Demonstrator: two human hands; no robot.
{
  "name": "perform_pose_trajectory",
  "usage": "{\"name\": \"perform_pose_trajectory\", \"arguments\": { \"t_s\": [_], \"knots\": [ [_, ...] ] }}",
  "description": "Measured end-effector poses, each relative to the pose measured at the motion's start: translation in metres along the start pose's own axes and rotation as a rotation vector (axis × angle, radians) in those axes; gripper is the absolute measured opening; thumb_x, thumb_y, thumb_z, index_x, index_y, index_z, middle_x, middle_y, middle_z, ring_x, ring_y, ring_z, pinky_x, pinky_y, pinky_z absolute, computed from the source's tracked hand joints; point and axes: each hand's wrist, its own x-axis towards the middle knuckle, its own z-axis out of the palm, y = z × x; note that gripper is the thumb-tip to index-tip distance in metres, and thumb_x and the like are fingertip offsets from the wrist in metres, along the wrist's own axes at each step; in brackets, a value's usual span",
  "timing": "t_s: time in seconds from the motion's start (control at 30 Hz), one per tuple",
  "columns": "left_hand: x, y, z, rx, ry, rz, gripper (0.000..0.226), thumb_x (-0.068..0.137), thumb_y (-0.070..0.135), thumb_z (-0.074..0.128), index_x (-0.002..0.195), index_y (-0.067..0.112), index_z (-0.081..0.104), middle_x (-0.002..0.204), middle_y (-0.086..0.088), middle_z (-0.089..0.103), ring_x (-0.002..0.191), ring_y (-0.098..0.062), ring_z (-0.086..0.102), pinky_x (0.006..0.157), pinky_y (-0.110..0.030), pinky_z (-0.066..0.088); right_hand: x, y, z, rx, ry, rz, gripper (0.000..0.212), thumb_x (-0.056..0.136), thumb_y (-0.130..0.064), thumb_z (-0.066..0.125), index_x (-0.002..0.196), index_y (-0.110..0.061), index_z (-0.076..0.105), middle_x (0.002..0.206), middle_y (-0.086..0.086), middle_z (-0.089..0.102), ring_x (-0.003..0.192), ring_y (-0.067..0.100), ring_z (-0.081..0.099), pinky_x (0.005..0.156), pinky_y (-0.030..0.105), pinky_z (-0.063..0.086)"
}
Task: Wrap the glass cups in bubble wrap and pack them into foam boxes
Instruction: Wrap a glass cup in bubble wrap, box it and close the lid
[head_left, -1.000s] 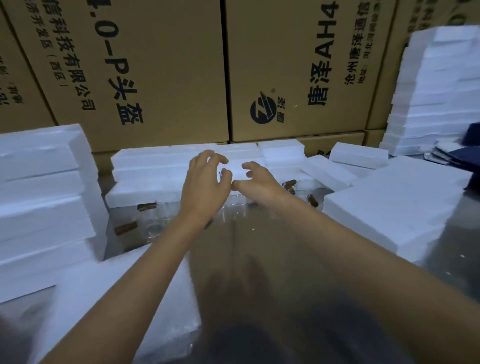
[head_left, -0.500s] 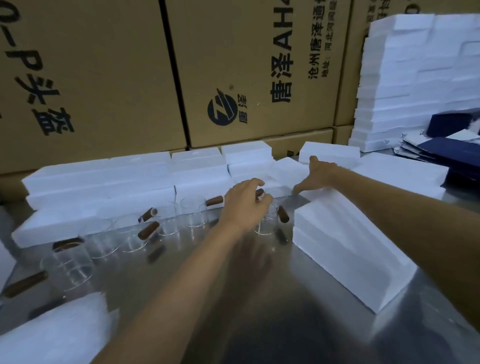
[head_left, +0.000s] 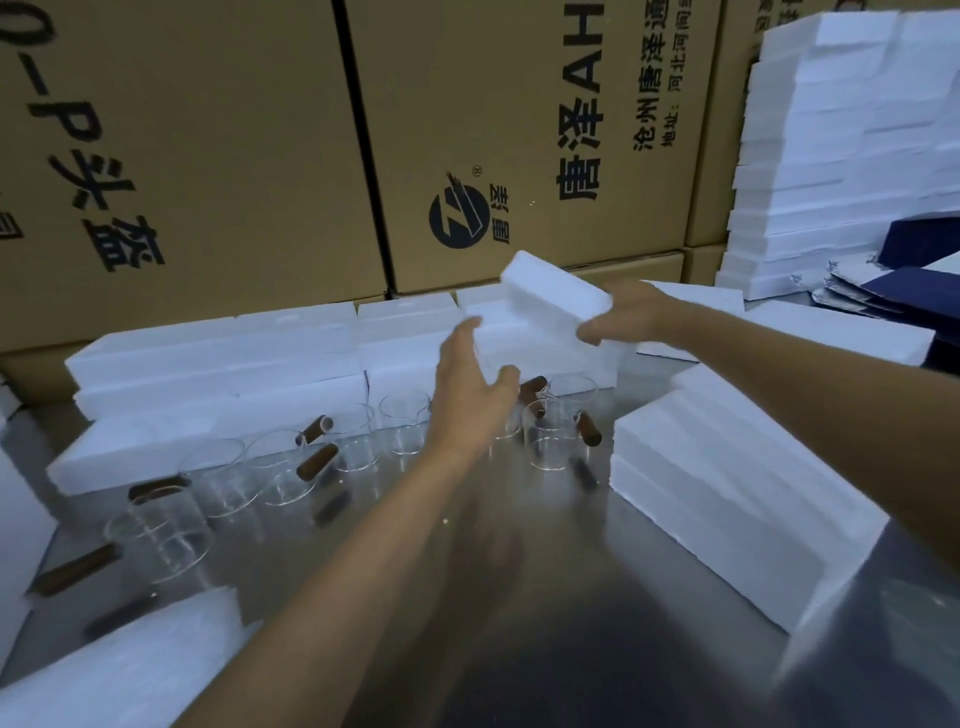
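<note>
While the right hand (head_left: 626, 317) is gripping a foam box (head_left: 553, 293) by its right end, fingers curled under it and thumb on top, the box is hanging tilted above the foam rows (head_left: 218, 358) at the tabletop's far edge. The left hand (head_left: 470, 387) is hovering just below the box with fingers spread, holding nothing. Glass cups (head_left: 283, 467) with brown handles are standing in a loose line across the steel tabletop (head_left: 545, 561), from its left edge to its middle. A foam stack (head_left: 727, 483) is sitting toward the right edge, just beside the nearest cup. Cardboard cartons (head_left: 519, 130) are lining the far side.
</note>
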Motion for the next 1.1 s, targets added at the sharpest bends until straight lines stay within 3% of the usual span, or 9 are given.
{"name": "perform_pose_trajectory", "arguments": {
  "t_s": [0.1,0.23,0.33,0.4,0.5,0.63,0.77,0.93,1.1],
  "knots": [
    [-0.009,0.016,-0.036,-0.044,0.071,-0.03,0.083,0.091,0.017,0.064,0.157,0.029,0.015,0.162,0.005,0.017,0.147,-0.017,0.024,0.118,-0.041,0.031,-0.036,-0.043,-0.018,0.0,-0.244,-0.14,0.038,0.071,-0.027,0.065,0.105,-0.011,0.066,0.112,0.009,0.066,0.1,0.03,0.063,0.076,0.035,0.049],
    [-0.045,0.032,-0.088,-0.151,0.04,-0.107,0.073,0.096,0.023,0.06,0.153,0.044,0.019,0.14,0.011,0.042,0.119,-0.002,0.047,0.091,-0.02,0.044,-0.098,-0.089,-0.033,-0.084,-0.555,-0.162,0.013,0.074,-0.032,0.063,0.086,-0.027,0.066,0.111,-0.023,0.051,0.112,0.012,0.045,0.082,0.026,0.039],
    [-0.097,0.028,-0.119,-0.115,-0.005,-0.181,0.056,0.098,0.026,0.052,0.14,0.058,0.032,0.107,0.005,0.05,0.086,0.007,0.053,0.068,-0.019,0.039,-0.141,-0.102,-0.024,-0.049,-0.652,-0.152,0.021,0.084,-0.037,0.063,0.102,-0.028,0.072,0.11,-0.032,0.054,0.107,-0.009,0.047,0.079,0.019,0.039],
    [-0.131,0.021,-0.134,-0.045,-0.035,-0.176,0.05,0.099,0.018,0.05,0.133,0.053,0.043,0.12,0.006,0.055,0.106,-0.002,0.057,0.07,-0.018,0.04,-0.16,-0.1,-0.005,-0.015,-0.674,-0.174,0.026,0.087,-0.041,0.065,0.11,-0.03,0.071,0.111,-0.026,0.06,0.11,-0.001,0.055,0.083,0.021,0.046],
    [-0.167,0.012,-0.146,0.048,-0.077,-0.234,0.034,0.098,0.013,0.053,0.12,0.039,0.053,0.103,0.03,0.055,0.101,-0.007,0.061,0.064,-0.011,0.043,-0.184,-0.09,0.035,0.01,-0.586,-0.202,0.02,0.087,-0.04,0.069,0.104,-0.028,0.069,0.109,-0.007,0.067,0.104,0.016,0.064,0.08,0.03,0.057],
    [-0.199,0.001,-0.153,0.246,-0.133,-0.248,0.028,0.094,0.01,0.059,0.116,0.028,0.055,0.107,0.01,0.057,0.099,-0.011,0.059,0.07,-0.006,0.038,-0.209,-0.075,0.081,0.037,-0.595,-0.203,0.008,0.09,-0.035,0.068,0.089,-0.029,0.065,0.095,-0.008,0.063,0.092,0.013,0.06,0.072,0.024,0.044],
    [-0.212,0.0,-0.159,0.284,-0.179,-0.291,0.056,0.096,0.02,0.061,0.148,0.021,0.043,0.142,-0.009,0.05,0.13,-0.027,0.048,0.108,-0.036,0.041,-0.214,-0.065,0.097,0.031,-0.565,-0.154,0.017,0.085,-0.026,0.072,0.101,-0.021,0.068,0.101,-0.007,0.064,0.102,0.017,0.061,0.077,0.024,0.047],
    [-0.202,-0.006,-0.173,0.432,0.072,-0.191,0.025,0.096,0.012,0.054,0.118,0.017,0.063,0.12,-0.006,0.055,0.111,-0.028,0.058,0.096,-0.04,0.048,-0.184,-0.064,0.088,0.102,-0.302,-0.077,0.008,0.086,-0.021,0.06,0.088,-0.015,0.065,0.088,0.003,0.061,0.087,0.013,0.06,0.078,0.024,0.051],
    [-0.203,-0.025,-0.186,0.733,0.026,-0.305,0.029,0.095,0.026,0.059,0.115,0.006,0.054,0.122,-0.015,0.056,0.114,-0.033,0.051,0.095,-0.044,0.045,-0.145,-0.049,0.069,-0.648,0.129,-0.146,0.052,0.087,-0.044,0.06,0.131,-0.019,0.052,0.126,0.008,0.059,0.125,0.029,0.045,0.104,0.042,0.033]
  ]
}}
